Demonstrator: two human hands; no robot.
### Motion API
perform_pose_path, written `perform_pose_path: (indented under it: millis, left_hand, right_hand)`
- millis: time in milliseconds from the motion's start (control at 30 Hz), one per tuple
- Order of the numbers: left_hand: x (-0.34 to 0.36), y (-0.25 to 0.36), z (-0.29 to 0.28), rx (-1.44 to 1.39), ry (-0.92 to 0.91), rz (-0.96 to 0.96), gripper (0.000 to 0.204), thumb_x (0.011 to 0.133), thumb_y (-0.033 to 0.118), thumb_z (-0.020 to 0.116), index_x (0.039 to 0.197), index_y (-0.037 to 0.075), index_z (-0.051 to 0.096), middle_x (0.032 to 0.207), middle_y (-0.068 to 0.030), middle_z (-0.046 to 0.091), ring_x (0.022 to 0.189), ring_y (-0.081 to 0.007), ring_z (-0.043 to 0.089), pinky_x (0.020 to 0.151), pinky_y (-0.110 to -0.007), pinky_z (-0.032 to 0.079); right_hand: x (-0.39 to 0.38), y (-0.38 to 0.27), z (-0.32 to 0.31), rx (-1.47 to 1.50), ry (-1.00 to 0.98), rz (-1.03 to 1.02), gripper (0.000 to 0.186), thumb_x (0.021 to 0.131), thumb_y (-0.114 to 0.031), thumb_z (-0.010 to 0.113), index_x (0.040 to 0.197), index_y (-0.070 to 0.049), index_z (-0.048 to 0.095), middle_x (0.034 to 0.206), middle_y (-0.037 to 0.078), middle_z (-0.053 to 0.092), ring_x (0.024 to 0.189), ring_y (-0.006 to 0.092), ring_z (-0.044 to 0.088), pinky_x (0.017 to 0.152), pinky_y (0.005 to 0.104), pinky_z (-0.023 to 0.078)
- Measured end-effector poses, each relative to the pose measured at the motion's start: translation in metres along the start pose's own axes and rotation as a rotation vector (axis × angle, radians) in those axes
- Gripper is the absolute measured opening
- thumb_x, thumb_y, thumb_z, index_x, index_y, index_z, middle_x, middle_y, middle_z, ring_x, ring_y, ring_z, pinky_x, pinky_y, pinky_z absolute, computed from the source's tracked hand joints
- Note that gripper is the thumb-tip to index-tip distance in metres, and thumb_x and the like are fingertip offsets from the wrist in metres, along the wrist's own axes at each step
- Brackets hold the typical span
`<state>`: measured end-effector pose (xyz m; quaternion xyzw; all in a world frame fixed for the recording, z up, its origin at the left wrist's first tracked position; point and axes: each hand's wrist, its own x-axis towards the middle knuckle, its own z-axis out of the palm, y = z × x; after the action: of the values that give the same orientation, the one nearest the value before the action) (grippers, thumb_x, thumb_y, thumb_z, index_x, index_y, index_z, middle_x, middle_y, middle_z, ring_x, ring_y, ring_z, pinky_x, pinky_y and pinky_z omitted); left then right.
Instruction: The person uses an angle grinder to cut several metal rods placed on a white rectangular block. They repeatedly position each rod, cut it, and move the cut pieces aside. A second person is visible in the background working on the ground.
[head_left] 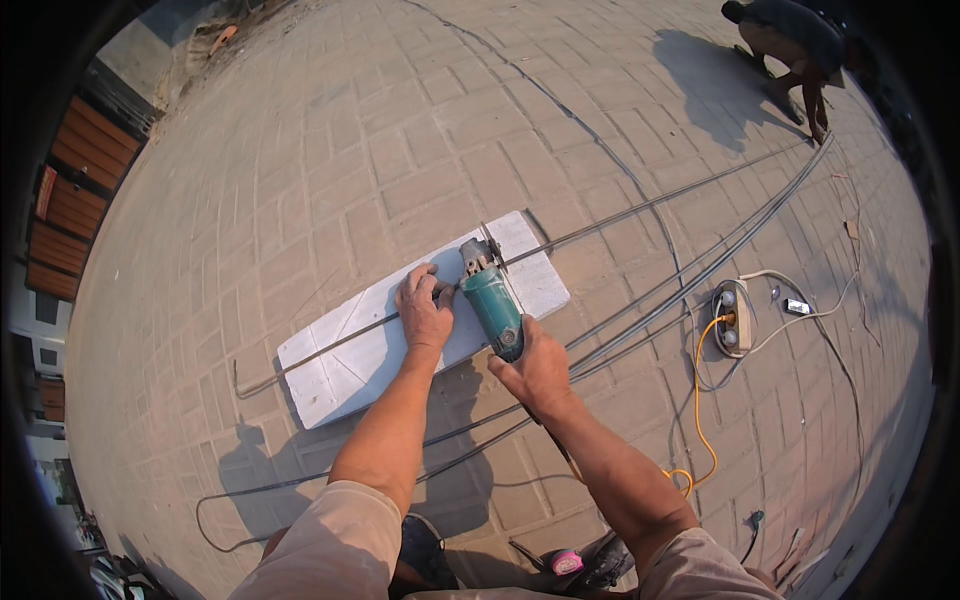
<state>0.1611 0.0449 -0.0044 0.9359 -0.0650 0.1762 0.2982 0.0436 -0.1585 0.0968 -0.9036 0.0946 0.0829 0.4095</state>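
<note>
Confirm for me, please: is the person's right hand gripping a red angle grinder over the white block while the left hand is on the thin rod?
Not quite: the head view shows the angle grinder is green, not red. The right hand does grip it over the white block, and the left hand is on the thin rod.

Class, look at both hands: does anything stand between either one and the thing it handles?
Nothing visible: the left hand holds the dark rod on the white block, and the right hand directly grips the green grinder.
</note>
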Motion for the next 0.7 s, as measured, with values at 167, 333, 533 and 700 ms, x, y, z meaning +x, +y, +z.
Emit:
perform_pose_path:
  millis: [167, 333, 533, 700]
  left_hand:
    - [0.0002, 0.0014, 0.0000, -0.037, -0.012, -0.029, 0.015, 0.082, 0.006, 0.084, 0.089, 0.010, 0.071, 0.139, -0.0039, 0.066, 0.135, -0.0345, 0.057, 0.118, -0.051, 0.039]
    - [0.0005, 0.0036, -0.0007, -0.037, -0.017, -0.036, 0.017, 0.083, 0.006, 0.084, 0.091, 0.010, 0.070, 0.139, -0.0044, 0.066, 0.136, -0.0344, 0.057, 0.119, -0.051, 0.038]
    - [-0.0009, -0.0002, 0.0001, -0.042, 0.008, -0.005, 0.018, 0.083, 0.004, 0.084, 0.091, 0.009, 0.069, 0.140, -0.0054, 0.067, 0.135, -0.0355, 0.058, 0.116, -0.052, 0.039]
    - [0.0000, -0.0010, -0.0001, -0.048, 0.008, 0.000, 0.018, 0.082, 0.004, 0.084, 0.090, 0.009, 0.068, 0.140, -0.0055, 0.067, 0.135, -0.0354, 0.058, 0.117, -0.051, 0.039]
  right_hand:
    - [0.0011, -0.0035, -0.0033, -0.008, -0.011, 0.007, 0.064, 0.079, -0.031, 0.090, 0.122, 0.005, 0.058, 0.106, 0.030, 0.074, 0.101, 0.0500, 0.074, 0.089, 0.0545, 0.059]
    - [0.0007, -0.0018, -0.0023, -0.022, -0.012, -0.012, 0.063, 0.080, -0.031, 0.089, 0.121, 0.005, 0.058, 0.106, 0.030, 0.074, 0.103, 0.0501, 0.073, 0.090, 0.0548, 0.058]
    - [0.0010, 0.0001, -0.0003, -0.029, -0.011, -0.023, 0.065, 0.080, -0.032, 0.088, 0.122, 0.007, 0.058, 0.105, 0.031, 0.074, 0.101, 0.0512, 0.073, 0.089, 0.0557, 0.058]
    - [-0.0002, 0.0059, 0.0030, -0.018, 0.007, -0.045, 0.071, 0.080, -0.033, 0.088, 0.128, 0.009, 0.057, 0.105, 0.033, 0.074, 0.100, 0.0519, 0.073, 0.089, 0.0561, 0.058]
